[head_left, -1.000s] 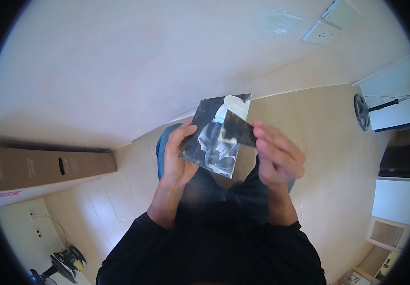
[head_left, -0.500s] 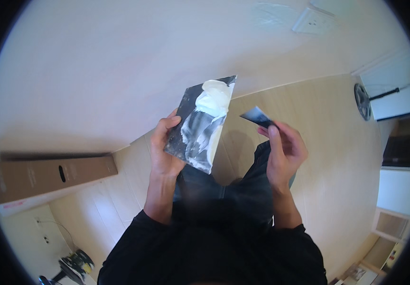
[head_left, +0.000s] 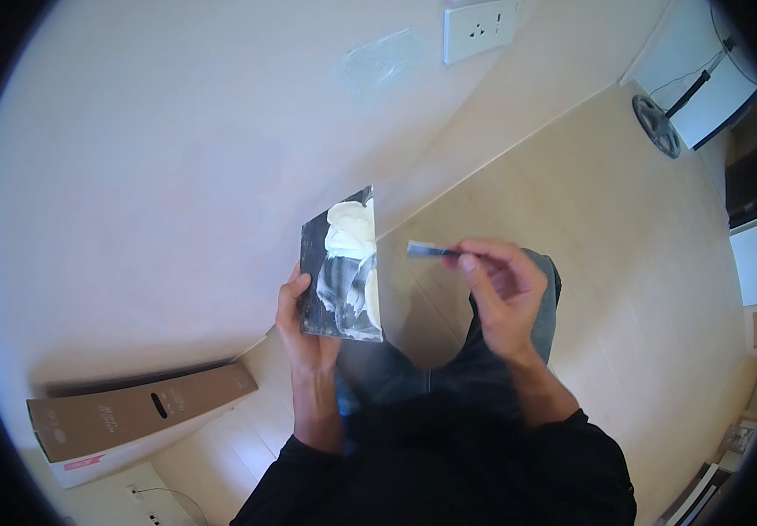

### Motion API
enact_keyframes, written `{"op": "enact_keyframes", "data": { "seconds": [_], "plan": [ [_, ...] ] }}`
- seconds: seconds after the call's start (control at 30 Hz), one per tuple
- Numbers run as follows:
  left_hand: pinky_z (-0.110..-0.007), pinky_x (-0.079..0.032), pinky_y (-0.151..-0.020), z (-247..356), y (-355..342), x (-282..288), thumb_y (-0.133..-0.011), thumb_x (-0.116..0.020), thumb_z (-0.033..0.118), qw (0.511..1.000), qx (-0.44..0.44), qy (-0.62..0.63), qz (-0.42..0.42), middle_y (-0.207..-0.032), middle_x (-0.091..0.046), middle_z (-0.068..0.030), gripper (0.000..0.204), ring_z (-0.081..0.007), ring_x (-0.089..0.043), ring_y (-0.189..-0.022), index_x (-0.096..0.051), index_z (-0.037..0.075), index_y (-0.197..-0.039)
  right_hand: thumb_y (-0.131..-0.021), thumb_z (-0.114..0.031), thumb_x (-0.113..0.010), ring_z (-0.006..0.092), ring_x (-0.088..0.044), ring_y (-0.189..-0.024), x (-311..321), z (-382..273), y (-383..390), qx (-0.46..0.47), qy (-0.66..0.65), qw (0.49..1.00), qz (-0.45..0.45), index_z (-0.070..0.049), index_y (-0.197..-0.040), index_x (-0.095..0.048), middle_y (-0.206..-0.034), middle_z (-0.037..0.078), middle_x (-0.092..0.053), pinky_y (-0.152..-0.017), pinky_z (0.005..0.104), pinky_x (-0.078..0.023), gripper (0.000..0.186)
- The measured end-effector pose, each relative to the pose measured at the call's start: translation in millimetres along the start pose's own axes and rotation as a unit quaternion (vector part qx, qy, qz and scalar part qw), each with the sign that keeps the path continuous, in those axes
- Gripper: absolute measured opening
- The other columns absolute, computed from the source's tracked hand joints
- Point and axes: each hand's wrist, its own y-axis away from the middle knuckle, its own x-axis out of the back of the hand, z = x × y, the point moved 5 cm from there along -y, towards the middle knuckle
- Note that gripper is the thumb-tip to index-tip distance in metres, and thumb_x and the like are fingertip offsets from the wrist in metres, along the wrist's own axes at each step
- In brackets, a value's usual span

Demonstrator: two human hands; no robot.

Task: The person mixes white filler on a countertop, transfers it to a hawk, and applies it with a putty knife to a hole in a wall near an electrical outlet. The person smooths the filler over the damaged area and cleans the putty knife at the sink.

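My left hand grips the left edge of a dark rectangular board, its thumb resting on the top face. White putty lies thick along the upper right of the board and is smeared thinly lower down. In my right hand a small flat scraper is pinched between thumb and fingers. Its blade points left toward the board, with a gap between them. Past the board, a pale wet-looking patch marks the wall beside a white wall socket.
A tall cardboard box leans along the wall at left. Light wood-look floor stretches to the right. A round-based black stand is at the far right, and a white panel with a cord at lower left.
The view has turned, so the socket and wall patch appear further left. The board is more upright in view, and the scraper has swung to point left, nearly level.
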Motion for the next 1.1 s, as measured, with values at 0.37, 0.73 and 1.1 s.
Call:
{"op": "enact_keyframes", "data": {
  "seconds": [0.37,0.73,1.1],
  "plan": [
    [-0.026,-0.050,-0.082,12,10,-5,-0.093,-0.049,0.015,0.978,-0.126,-0.168,-0.013,-0.106,-0.066,-0.0104,0.036,-0.0149,-0.064,-0.090,-0.058,-0.006,-0.120,-0.076,0.019,-0.063,0.0280,-0.073,-0.084,-22,-48,-26,0.344,0.332,0.850,-0.218,0.004,-0.096,-0.070,-0.090,0.018,-0.073,-0.073,0.0308,-0.060,0.026],
    [-0.027,-0.053,-0.081,6,15,4,-0.093,-0.052,0.008,0.981,-0.126,-0.130,0.074,-0.101,-0.068,-0.0115,0.030,-0.0145,-0.065,-0.092,-0.060,-0.009,-0.115,-0.067,0.011,-0.066,0.0288,-0.070,-0.081,-48,-39,-23,0.335,0.355,0.799,-0.352,0.001,-0.096,-0.069,-0.090,0.013,-0.069,-0.067,0.0338,-0.057,0.031],
    [-0.028,-0.055,-0.078,-33,1,45,-0.093,-0.052,0.007,0.996,0.037,-0.021,0.082,-0.098,-0.068,-0.0095,0.024,-0.0139,-0.068,-0.085,-0.062,-0.008,-0.108,-0.070,0.017,-0.061,0.0282,-0.066,-0.074,-64,-31,-32,0.159,0.380,0.791,-0.452,-0.003,-0.094,-0.071,-0.086,0.011,-0.069,-0.060,0.0320,-0.051,0.033]
  ]
}}
